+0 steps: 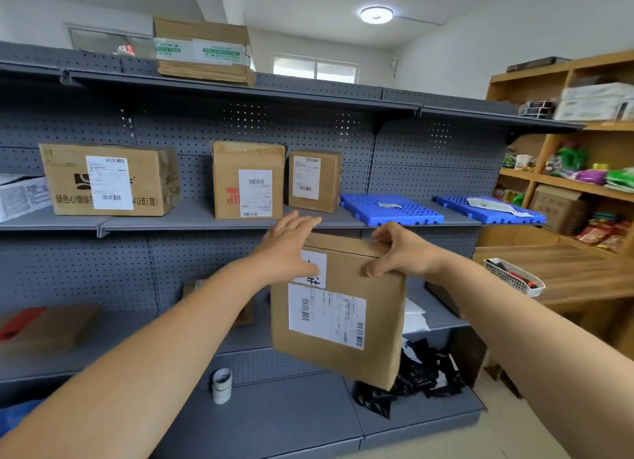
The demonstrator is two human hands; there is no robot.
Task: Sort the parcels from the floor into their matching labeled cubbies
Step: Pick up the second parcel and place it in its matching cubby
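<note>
I hold a flat brown cardboard parcel (363, 321) with a white shipping label upright in front of the grey shelving. My right hand (399, 249) pinches its top right edge. My left hand (290, 249) lies against its top left corner, fingers spread over the edge and thumb on a white sticker. The parcel hangs just below the middle shelf (178, 220). Three labelled boxes stand on that shelf: a wide one (103, 179), a middle one (248, 181) and a small one (314, 181).
Two blue plastic pallets (391, 210) (490, 210) lie on the shelf's right part. Black bags (418, 369) and tape rolls (222, 385) sit on the bottom shelf. A big box (204, 52) tops the rack. Wooden shelves (562, 181) with goods and a white basket (514, 277) stand right.
</note>
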